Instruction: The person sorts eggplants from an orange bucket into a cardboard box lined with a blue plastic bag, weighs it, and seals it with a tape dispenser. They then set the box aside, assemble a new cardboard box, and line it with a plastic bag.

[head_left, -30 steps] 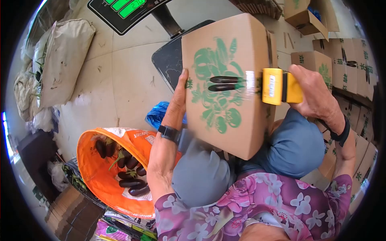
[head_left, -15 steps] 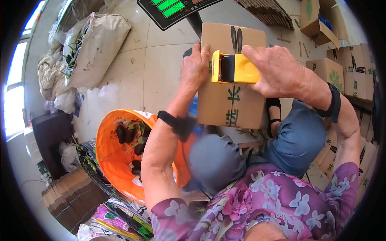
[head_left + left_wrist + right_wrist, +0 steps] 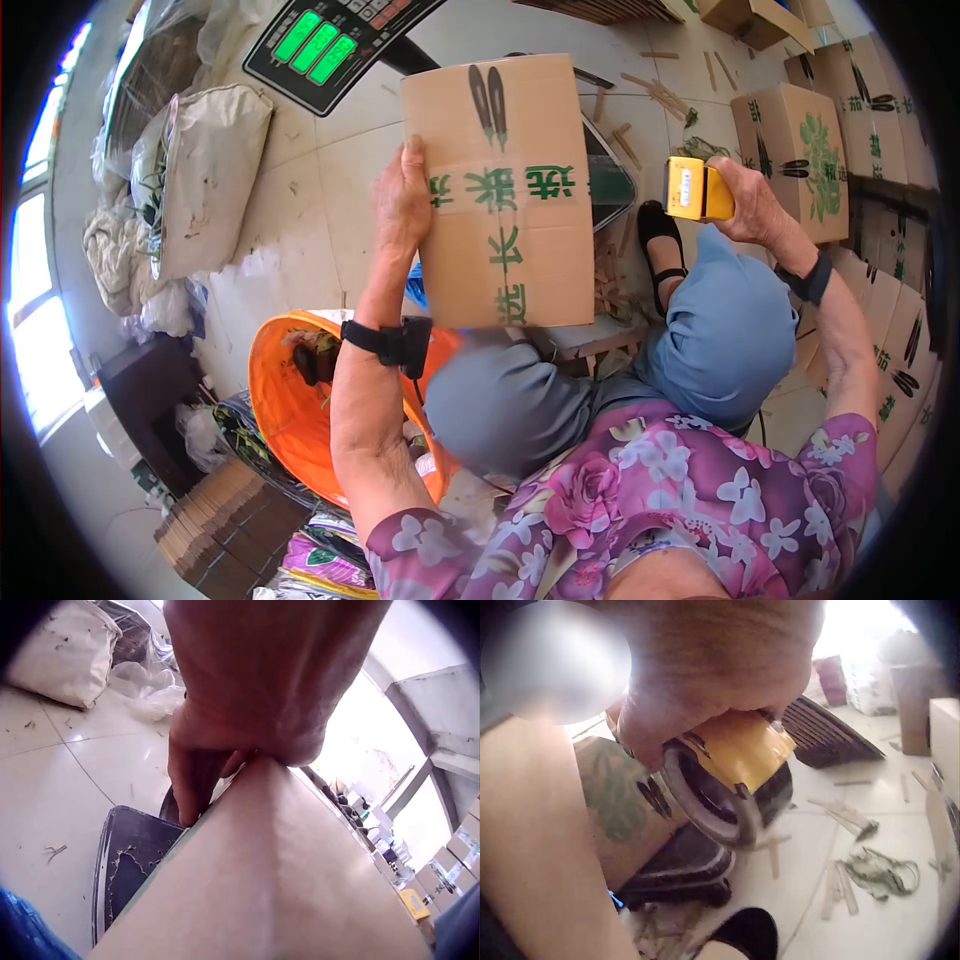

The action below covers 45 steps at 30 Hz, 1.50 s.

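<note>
A cardboard box (image 3: 510, 250) printed with dark eggplants and green characters stands tilted in front of the person's knees. The left hand (image 3: 402, 200) grips its left edge; in the left wrist view the fingers (image 3: 193, 787) bend over that edge. A glossy band of clear tape crosses the upper middle of the face. Off to the box's right, apart from it, the right hand (image 3: 752, 205) holds a yellow tape dispenser (image 3: 690, 188). In the right wrist view the tape roll (image 3: 679, 780) shows beneath the yellow cover.
Behind the box are a scale platform (image 3: 612, 185) and its lit green display (image 3: 330, 45). An orange bag (image 3: 275, 385) with eggplants (image 3: 318, 362) stands at left. Printed boxes (image 3: 790, 150) stack up at right. Wood strips (image 3: 655, 95) litter the floor.
The box has turned from its green-picture side to a side with characters. The right hand carried the dispenser leftward over the box, then drew it back to the right, off the box.
</note>
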Tool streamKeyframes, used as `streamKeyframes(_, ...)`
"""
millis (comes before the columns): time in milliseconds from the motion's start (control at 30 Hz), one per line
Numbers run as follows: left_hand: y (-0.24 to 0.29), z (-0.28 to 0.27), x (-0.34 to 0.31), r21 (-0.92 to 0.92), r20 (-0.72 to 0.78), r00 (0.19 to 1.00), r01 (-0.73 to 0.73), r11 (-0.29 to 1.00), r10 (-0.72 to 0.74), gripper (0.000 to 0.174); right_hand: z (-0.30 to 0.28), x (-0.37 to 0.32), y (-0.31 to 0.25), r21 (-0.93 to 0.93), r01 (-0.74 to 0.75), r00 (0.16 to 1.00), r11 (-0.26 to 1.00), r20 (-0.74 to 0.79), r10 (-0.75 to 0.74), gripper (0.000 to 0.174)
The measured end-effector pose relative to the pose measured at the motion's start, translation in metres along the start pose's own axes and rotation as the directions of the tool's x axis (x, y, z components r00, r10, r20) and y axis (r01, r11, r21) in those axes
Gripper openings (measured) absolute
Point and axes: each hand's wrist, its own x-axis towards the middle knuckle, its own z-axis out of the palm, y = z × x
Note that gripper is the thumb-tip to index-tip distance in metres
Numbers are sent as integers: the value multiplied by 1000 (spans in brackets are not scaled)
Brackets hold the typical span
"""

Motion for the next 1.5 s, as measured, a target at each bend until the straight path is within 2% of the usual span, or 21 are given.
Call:
streamKeyframes(100,5,-3,-3,4,-17,1000,-21,1000,21,68,23,-26,36,19,-69,998,997,2,69,58)
streamKeyframes(167,7,-4,-5,22,-15,999,40,999,-40,70,33,-33,52,-8,-52,999,999,-16,52,60)
streamKeyframes(267,7,-6,-5,17,22,997,74,997,-74,72,46,-41,62,-3,-86,996,996,14,86,59)
streamKeyframes(367,3,-10,0,33,14,997,77,996,-78,73,46,-50,63,4,-77,996,997,-47,77,58)
streamKeyframes(500,-4,-10,2,35,51,995,84,996,-86,73,52,-69,76,-68,-105,994,992,-49,102,59)
streamKeyframes(533,-2,-10,3,31,45,995,86,996,-87,73,47,-57,71,-72,-99,994,992,-48,96,59)
streamKeyframes(600,3,-8,-2,-39,46,996,72,997,-70,73,50,-40,49,-147,-145,985,978,74,157,56)
streamKeyframes(633,3,-7,-2,-40,56,996,71,997,-69,73,53,-30,41,-148,-154,983,977,77,166,56)
streamKeyframes(700,4,-8,-1,-94,82,989,131,987,-123,74,54,-3,28,-250,-189,963,949,143,230,49)
streamKeyframes(833,9,-11,-4,-46,33,994,102,994,-100,74,68,45,2,-303,-195,919,933,274,282,44)
streamKeyframes(900,8,-11,-2,-39,63,995,83,996,-81,74,96,67,7,-292,-88,959,952,235,160,46)
streamKeyframes(933,7,-11,0,-41,67,994,86,995,-83,74,101,82,-2,-293,-89,957,952,239,163,46)
streamKeyframes(1000,4,-9,2,-101,110,990,96,990,-85,74,112,110,-27,-422,83,945,903,320,63,37)
streamKeyframes(1100,9,-11,3,-38,104,993,60,997,-56,73,112,131,-36,-510,94,907,855,398,138,32)
streamKeyframes(1167,5,-8,5,-38,79,995,61,997,-58,73,115,134,-29,-576,116,929,809,351,116,34)
streamKeyframes(1233,-7,-8,6,-13,66,996,69,998,-68,73,105,139,-43,-498,82,811,863,537,232,37)
streamKeyframes(1367,-16,-4,9,-68,65,998,24,997,-20,73,106,132,-40,-432,-13,794,902,544,272,38)
streamKeyframes(1467,-7,-7,8,-78,76,997,-22,997,28,73,110,131,-48,-496,92,894,864,423,148,33)
streamKeyframes(1500,-5,-9,10,-69,74,996,-40,997,45,73,102,142,-54,-501,81,900,861,408,152,33)
